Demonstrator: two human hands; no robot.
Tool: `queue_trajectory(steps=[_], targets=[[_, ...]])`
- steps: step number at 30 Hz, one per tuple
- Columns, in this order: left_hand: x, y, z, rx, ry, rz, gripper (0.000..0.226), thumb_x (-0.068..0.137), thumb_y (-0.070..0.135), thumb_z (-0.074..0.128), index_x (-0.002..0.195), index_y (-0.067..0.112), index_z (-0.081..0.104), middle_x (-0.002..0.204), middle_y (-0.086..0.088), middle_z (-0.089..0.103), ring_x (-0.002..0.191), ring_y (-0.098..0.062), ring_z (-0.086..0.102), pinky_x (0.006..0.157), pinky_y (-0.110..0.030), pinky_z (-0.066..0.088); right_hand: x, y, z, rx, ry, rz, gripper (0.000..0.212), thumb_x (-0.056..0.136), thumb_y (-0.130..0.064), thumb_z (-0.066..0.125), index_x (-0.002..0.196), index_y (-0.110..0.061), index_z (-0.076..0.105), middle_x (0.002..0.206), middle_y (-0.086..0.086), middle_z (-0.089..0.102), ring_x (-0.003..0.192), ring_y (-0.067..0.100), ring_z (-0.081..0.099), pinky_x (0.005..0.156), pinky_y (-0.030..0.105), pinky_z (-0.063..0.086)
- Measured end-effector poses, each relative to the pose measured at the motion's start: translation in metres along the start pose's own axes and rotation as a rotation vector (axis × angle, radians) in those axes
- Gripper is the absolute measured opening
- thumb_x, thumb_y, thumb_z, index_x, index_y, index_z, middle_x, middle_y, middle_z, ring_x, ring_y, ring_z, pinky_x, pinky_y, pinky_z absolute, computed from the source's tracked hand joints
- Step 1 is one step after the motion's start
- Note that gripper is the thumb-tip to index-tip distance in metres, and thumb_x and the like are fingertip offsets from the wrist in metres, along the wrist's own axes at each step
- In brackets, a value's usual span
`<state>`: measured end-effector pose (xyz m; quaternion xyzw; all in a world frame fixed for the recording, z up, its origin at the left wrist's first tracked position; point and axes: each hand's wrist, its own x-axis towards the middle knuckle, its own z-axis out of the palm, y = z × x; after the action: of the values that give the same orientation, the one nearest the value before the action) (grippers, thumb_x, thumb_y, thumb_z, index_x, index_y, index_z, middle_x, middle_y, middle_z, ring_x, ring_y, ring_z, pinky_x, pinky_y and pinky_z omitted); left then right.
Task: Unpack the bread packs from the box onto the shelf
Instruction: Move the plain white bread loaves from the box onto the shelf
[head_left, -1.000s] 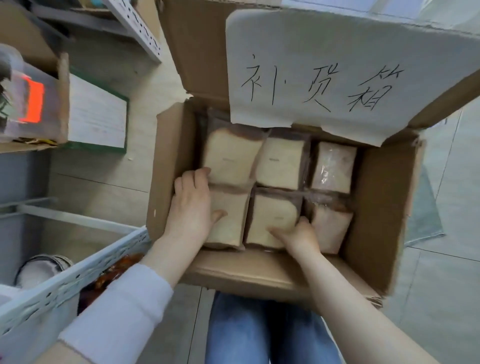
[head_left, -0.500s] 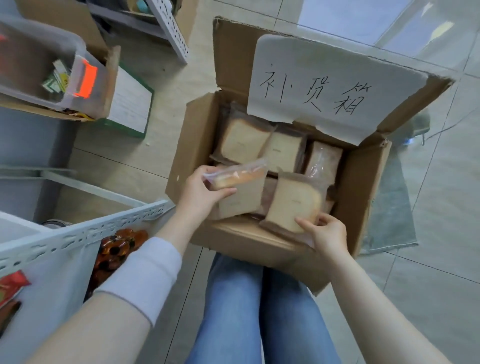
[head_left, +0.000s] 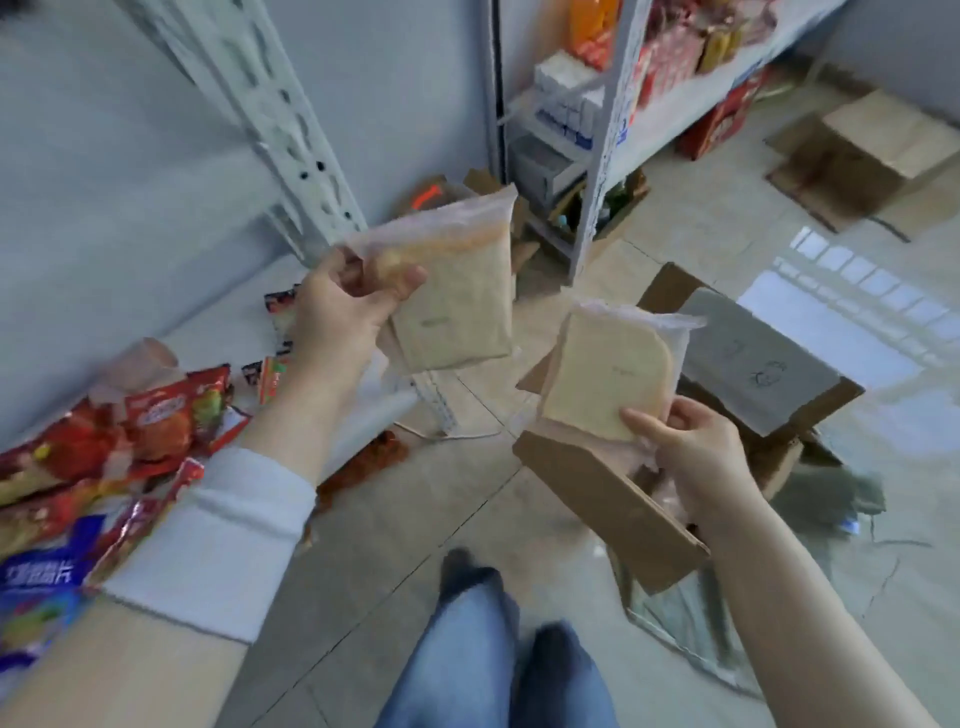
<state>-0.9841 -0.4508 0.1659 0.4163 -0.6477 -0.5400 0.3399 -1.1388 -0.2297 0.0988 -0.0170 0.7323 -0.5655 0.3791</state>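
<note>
Holding two bread packs up between box (head_left: 613, 499) and shelf (head_left: 213, 332)
Left grip (head_left: 343, 322) pinches the left pack (head_left: 457, 312) by its left side, beside the shelf edge; right grip (head_left: 696, 447) clasps the right pack (head_left: 608, 374) by its near edge, above the box. It seems best to lay each pack flat on bare shelf, without squeezing.

Shop stockroom, metal shelving (head_left: 602, 156) full of packaged snacks (head_left: 161, 415), cartons (head_left: 872, 150) on floor (head_left: 415, 519)

Snack packets (head_left: 156, 431): red and orange, heaped at near left.
Blue packet (head_left: 41, 577): near left edge, beside the red ones.
Far rack (head_left: 609, 130): stocked with red, orange and white goods.
Flattened cartons (head_left: 872, 156): far right, on the floor.
Floor (head_left: 415, 519): pale tiles, glossy at right.
</note>
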Motion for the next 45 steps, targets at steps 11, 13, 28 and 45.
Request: queue_trajectory(steps=[11, 13, 28, 45], targets=[[0.008, 0.076, -0.346, -0.001, 0.442, 0.169, 0.020, 0.074, 0.014, 0.075, 0.078, 0.026, 0.059, 0.081, -0.006, 0.059, 0.078, -0.017, 0.055, 0.071, -0.029, 0.043, -0.131, -0.138, 0.287, -0.081, -0.473, -0.371, 0.014, 0.074, -0.002, 0.070, 0.084, -0.010, 0.066, 0.068, -0.005, 0.072, 0.057, 0.002, 0.068, 0.052, 0.012, 0.052], [0.018, 0.066, -0.404, 0.031, 0.481, 0.146, 0.020, 0.076, 0.017, 0.074, 0.077, 0.025, 0.056, 0.085, -0.011, 0.055, 0.079, -0.018, 0.052, 0.070, -0.031, 0.041, -0.136, -0.146, 0.350, -0.108, -0.520, -0.392, 0.013, 0.073, -0.004, 0.072, 0.081, -0.013, 0.067, 0.068, -0.003, 0.073, 0.060, 0.008, 0.068, 0.057, 0.017, 0.056], [0.219, 0.005, -0.615, 0.019, 0.652, 0.126, 0.021, 0.078, 0.012, 0.071, 0.083, 0.029, 0.059, 0.083, 0.010, 0.064, 0.071, 0.000, 0.059, 0.067, -0.021, 0.046, -0.056, -0.218, 0.720, -0.200, -0.487, -0.629, 0.034, 0.067, -0.014, 0.082, 0.089, -0.017, 0.057, 0.076, -0.002, 0.061, 0.072, 0.015, 0.056, 0.078, 0.036, 0.050], [0.256, -0.012, -0.617, 0.179, 0.897, 0.086, 0.073, 0.076, 0.024, 0.075, 0.132, 0.008, 0.032, 0.105, 0.007, 0.051, 0.086, -0.001, 0.055, 0.076, -0.007, 0.046, -0.039, -0.210, 0.758, -0.514, -0.287, -0.927, 0.055, 0.075, -0.026, 0.076, 0.119, -0.010, 0.047, 0.107, 0.003, 0.057, 0.103, 0.022, 0.052, 0.085, 0.026, 0.040]])
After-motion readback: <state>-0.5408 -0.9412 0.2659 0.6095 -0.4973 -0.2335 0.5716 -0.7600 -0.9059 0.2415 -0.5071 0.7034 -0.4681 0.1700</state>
